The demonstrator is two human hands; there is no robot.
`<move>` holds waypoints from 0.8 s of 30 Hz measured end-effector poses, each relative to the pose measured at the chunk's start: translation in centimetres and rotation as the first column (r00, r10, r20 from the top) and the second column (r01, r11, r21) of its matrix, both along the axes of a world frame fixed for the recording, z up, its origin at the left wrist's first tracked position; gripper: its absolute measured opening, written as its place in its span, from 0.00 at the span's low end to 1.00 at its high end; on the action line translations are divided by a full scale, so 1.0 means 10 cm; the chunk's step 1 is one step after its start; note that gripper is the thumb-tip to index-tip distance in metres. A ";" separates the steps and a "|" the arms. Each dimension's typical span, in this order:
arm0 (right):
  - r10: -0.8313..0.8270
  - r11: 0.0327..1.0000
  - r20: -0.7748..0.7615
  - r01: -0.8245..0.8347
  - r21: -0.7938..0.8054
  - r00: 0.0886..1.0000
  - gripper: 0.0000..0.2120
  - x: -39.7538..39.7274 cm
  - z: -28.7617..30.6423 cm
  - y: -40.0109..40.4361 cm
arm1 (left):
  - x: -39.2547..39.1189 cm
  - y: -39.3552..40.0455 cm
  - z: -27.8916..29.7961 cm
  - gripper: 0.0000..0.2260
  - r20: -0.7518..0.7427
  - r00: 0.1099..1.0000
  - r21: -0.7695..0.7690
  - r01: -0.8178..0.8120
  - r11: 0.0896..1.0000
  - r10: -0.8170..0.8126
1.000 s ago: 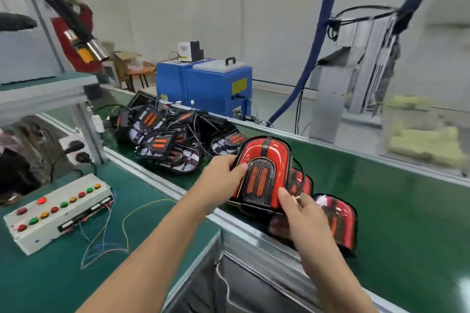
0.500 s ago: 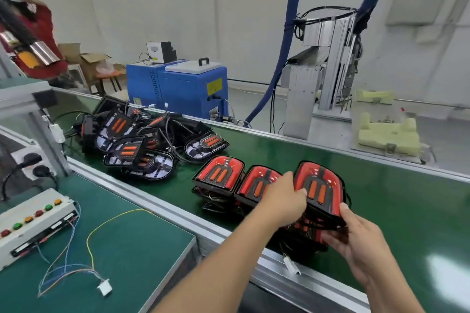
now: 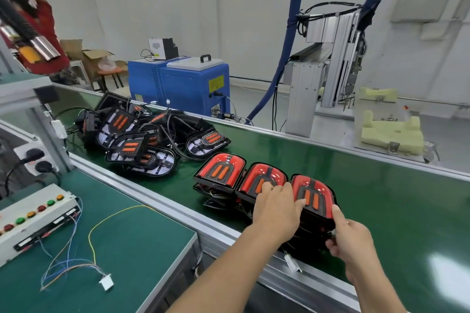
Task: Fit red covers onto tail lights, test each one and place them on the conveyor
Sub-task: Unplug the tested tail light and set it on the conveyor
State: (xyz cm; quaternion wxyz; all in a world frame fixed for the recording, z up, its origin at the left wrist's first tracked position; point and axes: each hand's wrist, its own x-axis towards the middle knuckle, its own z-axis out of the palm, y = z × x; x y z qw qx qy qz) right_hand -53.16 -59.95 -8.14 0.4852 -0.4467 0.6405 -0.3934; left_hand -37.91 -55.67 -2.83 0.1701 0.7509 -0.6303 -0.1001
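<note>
Both hands are on the rightmost covered tail light (image 3: 314, 197), which sits on the green conveyor (image 3: 381, 185) at the right end of a row of three. The left hand (image 3: 277, 207) lies on its left edge with fingers spread and fairly straight, also touching the middle covered light (image 3: 264, 181). It seems to steady the lamp while it is put down. The right hand (image 3: 352, 239) grips the near right corner, with the thumb up on the red cover and the other fingers curled under the housing. I think this carries the weight and lines the lamp up beside its neighbours.

The lamp has a glossy red cover, a black frame and two orange bars. Its white connector (image 3: 292, 263) hangs over the near rail. Uncovered lights (image 3: 142, 150) lie in a heap at the far left.
</note>
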 end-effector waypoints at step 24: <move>-0.041 0.959 -0.114 0.007 -0.285 0.993 0.37 0.06 -0.03 0.15 | 0.11 0.07 -0.17 0.30 0.089 0.994 -0.032 0.068 0.997 -0.065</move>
